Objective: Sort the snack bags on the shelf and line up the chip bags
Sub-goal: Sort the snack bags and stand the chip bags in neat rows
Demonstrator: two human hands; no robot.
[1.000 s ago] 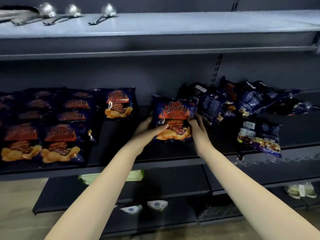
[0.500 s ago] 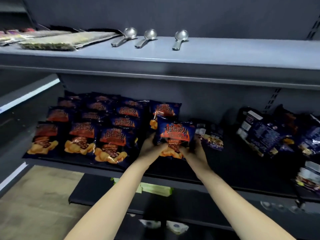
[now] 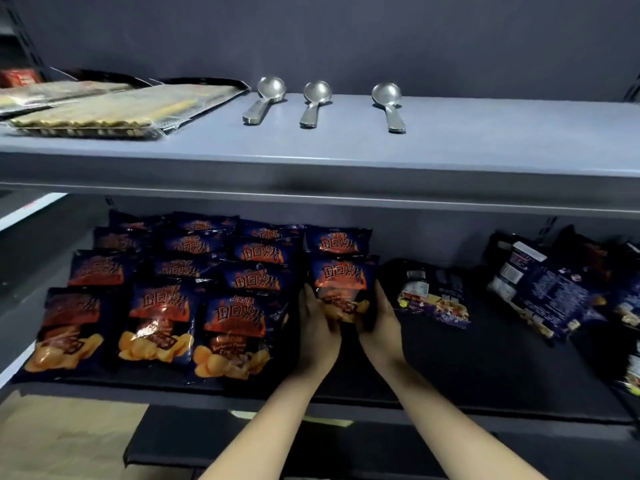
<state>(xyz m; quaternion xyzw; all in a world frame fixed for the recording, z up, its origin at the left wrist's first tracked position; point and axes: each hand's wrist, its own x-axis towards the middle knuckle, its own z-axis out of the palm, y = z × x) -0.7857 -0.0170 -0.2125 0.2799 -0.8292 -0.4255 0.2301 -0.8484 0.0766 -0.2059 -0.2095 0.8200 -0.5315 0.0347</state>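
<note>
Chip bag [image 3: 343,289] held between both hands: left hand [image 3: 317,329] on its left edge, right hand [image 3: 381,325] on its right edge. Fingers of each hand are curled round the lower sides of the bag, and the thumbs appear to lie across the front near the printed chips. Grip is narrow, palms facing one another with only the bag between. Long axis of the bag runs up and away from the fingertips toward the back of the shelf [image 3: 485,362], label upright and facing out. Bottom edge is hidden behind the hands, so I cannot tell whether it rests on the shelf.

Key relation: lined-up chip rows [image 3: 232,327] lie just left of the left fingers, the nearest bag close beside the left knuckles. Rear bag [image 3: 337,240] sits directly beyond the fingertips, its top showing above the held one. Judged: the held bag goes down in front of the rear bag, square with its left neighbours. Both hands are equally near. Mixed snack bags [image 3: 434,301] lie right of the right fingers, apart from them
</note>
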